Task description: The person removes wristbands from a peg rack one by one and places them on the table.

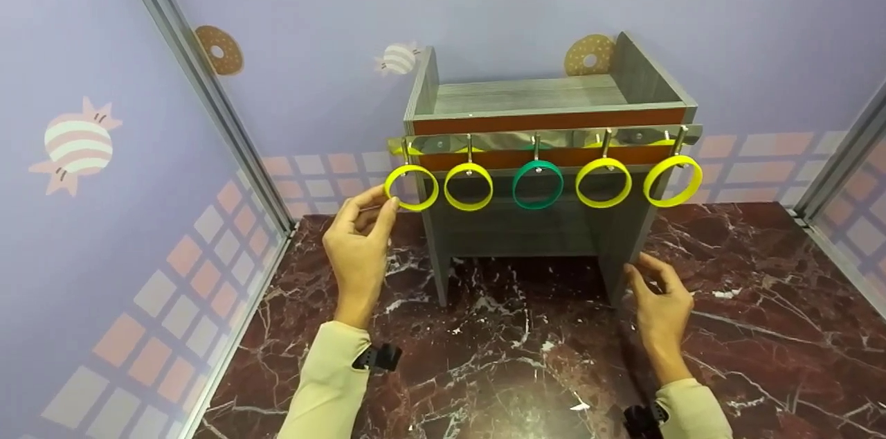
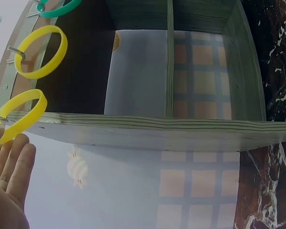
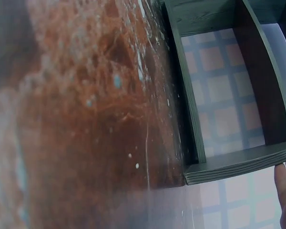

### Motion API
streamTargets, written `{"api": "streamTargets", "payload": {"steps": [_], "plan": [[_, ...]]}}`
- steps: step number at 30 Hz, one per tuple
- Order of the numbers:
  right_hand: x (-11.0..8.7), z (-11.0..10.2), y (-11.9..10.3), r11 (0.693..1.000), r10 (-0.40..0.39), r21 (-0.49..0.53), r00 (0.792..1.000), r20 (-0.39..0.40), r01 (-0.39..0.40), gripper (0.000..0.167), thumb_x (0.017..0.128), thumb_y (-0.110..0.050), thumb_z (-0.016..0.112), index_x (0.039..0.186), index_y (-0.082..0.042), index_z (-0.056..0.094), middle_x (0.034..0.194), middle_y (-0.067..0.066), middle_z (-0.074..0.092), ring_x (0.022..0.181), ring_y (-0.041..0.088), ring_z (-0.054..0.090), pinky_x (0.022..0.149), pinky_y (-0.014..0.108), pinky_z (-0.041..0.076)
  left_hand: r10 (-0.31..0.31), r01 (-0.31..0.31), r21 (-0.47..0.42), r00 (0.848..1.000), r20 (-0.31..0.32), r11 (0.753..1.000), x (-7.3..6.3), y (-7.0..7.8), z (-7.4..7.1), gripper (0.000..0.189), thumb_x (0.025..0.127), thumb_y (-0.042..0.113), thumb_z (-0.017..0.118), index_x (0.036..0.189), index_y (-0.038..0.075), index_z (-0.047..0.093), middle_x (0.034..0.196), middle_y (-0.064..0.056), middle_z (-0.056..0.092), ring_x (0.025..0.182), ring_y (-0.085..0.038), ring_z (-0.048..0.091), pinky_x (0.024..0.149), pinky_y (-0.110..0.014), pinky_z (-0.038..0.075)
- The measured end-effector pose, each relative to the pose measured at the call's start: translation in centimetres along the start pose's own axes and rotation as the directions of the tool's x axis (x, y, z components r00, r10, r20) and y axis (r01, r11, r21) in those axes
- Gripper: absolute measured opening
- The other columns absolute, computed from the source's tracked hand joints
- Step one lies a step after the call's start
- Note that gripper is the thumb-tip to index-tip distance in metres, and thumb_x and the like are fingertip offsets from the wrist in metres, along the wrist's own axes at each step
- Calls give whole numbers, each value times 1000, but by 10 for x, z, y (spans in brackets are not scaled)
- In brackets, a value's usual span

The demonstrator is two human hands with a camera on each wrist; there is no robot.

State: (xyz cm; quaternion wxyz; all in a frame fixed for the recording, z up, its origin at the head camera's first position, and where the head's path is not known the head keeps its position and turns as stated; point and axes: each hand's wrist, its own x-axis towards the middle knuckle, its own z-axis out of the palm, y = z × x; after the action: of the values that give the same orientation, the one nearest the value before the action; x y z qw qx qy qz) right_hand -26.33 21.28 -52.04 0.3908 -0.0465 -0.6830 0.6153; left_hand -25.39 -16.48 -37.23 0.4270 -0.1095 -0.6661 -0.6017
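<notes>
A small grey wood-grain shelf unit [image 1: 633, 203] carries a metal rail [image 1: 502, 140] with several hooks across its front. Yellow ring-shaped wristbands and one green wristband [image 1: 538, 207] hang from them. At the far left, my left hand [image 1: 360, 238] pinches the edge of the leftmost yellow wristband [image 1: 415, 208], which still loops around its hook. The left wrist view shows its fingers [image 2: 20, 171] fairly straight below that band. My right hand [image 1: 664, 307] touches the unit's right side panel low down with loosely bent fingers. Only its fingertips [image 3: 281, 183] show in the right wrist view.
The unit stands on a dark red marble-patterned surface [image 1: 484, 383]. Behind it is a purple wall [image 1: 311, 79] with sweet and doughnut pictures. A metal corner post [image 1: 201, 79] rises at the left, and a divider [image 2: 170, 71] splits the unit's inside.
</notes>
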Motion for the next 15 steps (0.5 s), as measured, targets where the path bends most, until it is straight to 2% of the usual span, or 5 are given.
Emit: {"api": "streamTargets", "payload": {"steps": [4,7,11,15], "plan": [[-1,-1,-6,1000,-13,8,1000,2,13,24,90,14,77,114,15,73,101,16,78,85,-1,71,72,11,57,-24,25,-40,1000,2,999,0,2,1,19,94,-1,80,111,-6,77,101,-14,76,83,-18,76,65,-21,59],[-2,-1,-13,1000,-22,-3,1000,1,22,24,90,13,78,113,15,73,102,20,77,85,-2,70,73,10,56,-41,41,-70,999,1,997,1,4,1,18,94,-2,79,111,-7,76,102,-17,76,84,-18,76,68,-22,60],[-5,-1,-13,1000,5,-7,1000,1,-5,23,91,12,78,113,15,74,100,14,78,84,-2,70,75,10,56,-60,59,-100,998,-4,993,2,7,1,18,94,-3,78,111,-7,76,102,-18,76,83,-20,76,66,-21,60],[-7,-2,-11,999,34,14,999,11,-34,23,91,13,77,114,16,72,98,9,78,85,0,71,77,11,57,-73,71,-115,997,-12,991,3,9,2,18,94,-3,78,111,-8,76,102,-18,76,84,-20,77,70,-23,62]]}}
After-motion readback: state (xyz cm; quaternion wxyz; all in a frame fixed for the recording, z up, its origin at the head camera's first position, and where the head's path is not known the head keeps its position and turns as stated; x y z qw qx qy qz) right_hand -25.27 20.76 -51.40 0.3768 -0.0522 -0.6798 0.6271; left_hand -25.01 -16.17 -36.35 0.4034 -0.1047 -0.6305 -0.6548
